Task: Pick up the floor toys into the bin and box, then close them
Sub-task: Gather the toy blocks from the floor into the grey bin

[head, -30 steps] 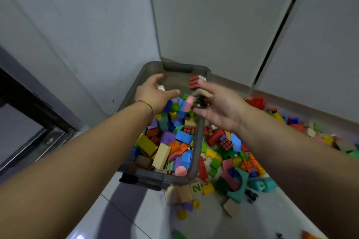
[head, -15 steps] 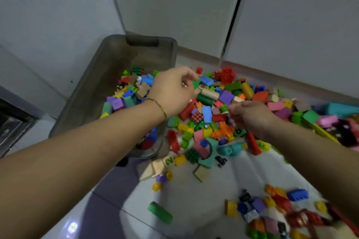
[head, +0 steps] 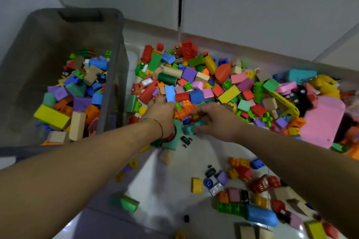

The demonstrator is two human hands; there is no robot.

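1. White floor tiles (head: 174, 170) carry the toy pile (head: 213, 83) just beyond my fingers.
2. Left hand (head: 161, 112) and right hand (head: 219, 122) meet at orange bricks (head: 184, 109), likely one shared scoop; grip I cannot tell.
3. Bin (head: 116, 44), part full, stands left of my fingers, wall between.
4. Stray blocks (head: 239, 169) lie behind my fingers.

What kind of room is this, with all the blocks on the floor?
Probably a playroom or a corner of a home. Colourful toy blocks lie heaped on a tiled floor, a grey bin partly filled with them stands beside, and plain white panels rise behind.
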